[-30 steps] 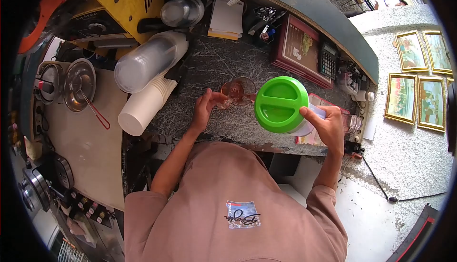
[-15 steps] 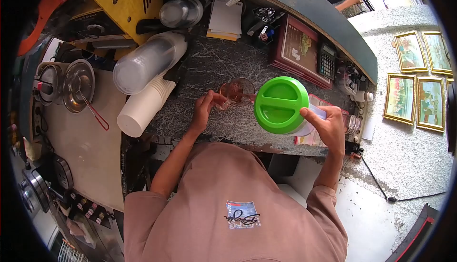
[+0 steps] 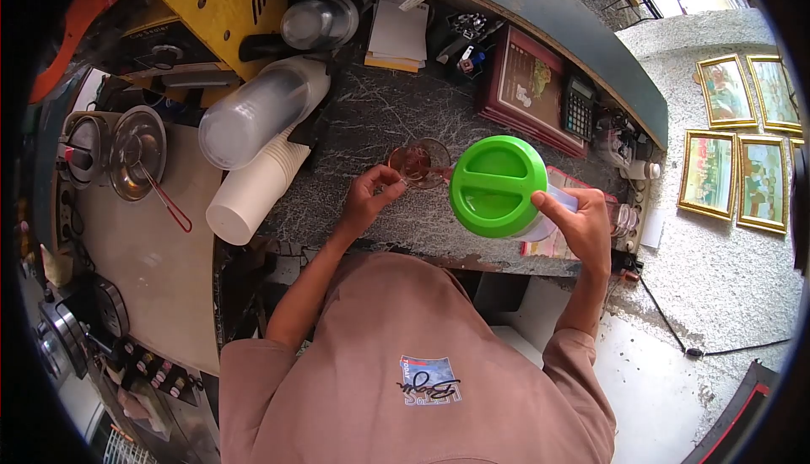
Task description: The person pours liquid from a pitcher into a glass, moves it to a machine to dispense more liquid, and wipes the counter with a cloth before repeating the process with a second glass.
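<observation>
A plastic pitcher with a bright green lid (image 3: 498, 186) is tilted to the left over the counter, and my right hand (image 3: 584, 226) is closed around its handle. Just left of the lid, a clear glass cup (image 3: 432, 152) stands with reddish-brown liquid inside. A thin reddish streak shows between the pitcher's lip and the cup. My left hand (image 3: 369, 198) is at the cup's near left side, its fingers curled and pinched at what looks like the glass handle. The fingertips partly hide that handle.
Stacked paper cups (image 3: 253, 194) and clear plastic cups (image 3: 261, 114) lie on the left. Behind are a notepad (image 3: 398, 34), a pen holder (image 3: 466, 42), maroon menus (image 3: 531, 80) and a calculator (image 3: 577, 108). A metal strainer bowl (image 3: 135, 156) sits on the side table.
The fingers of my left hand have curled in closer together beside the cup. The pitcher has barely moved. A person at the top right is gone from view.
</observation>
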A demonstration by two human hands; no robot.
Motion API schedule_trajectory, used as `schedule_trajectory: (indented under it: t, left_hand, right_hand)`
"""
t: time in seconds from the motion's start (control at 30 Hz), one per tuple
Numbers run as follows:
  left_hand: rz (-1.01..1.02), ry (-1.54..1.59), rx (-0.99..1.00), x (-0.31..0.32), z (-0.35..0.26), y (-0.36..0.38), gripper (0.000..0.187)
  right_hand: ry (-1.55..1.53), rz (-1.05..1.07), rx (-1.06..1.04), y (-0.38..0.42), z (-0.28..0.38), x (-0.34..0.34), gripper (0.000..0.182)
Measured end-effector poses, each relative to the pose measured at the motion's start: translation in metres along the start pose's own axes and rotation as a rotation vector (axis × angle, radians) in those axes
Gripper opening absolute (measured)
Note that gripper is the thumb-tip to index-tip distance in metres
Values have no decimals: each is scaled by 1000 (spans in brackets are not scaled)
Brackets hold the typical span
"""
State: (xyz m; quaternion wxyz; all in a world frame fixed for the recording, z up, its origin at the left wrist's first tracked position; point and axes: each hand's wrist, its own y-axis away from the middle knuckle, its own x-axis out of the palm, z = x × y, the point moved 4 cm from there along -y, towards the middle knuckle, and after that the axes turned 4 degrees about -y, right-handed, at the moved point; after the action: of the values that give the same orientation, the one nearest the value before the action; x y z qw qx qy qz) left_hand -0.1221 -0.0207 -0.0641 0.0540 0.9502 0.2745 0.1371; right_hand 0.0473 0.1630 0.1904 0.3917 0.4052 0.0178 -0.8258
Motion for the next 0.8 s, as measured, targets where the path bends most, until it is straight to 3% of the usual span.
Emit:
schedule_trajectory:
  t: [0.57,0.8]
  left_hand:
    - [-7,-66,32,-1,0,0,23]
    - [76,-296,201,3,-11,-5,28]
  right_hand:
    - [52,6,15,-3,-4,-3,51]
    - [61,12,-2,-5,-2,-4,49]
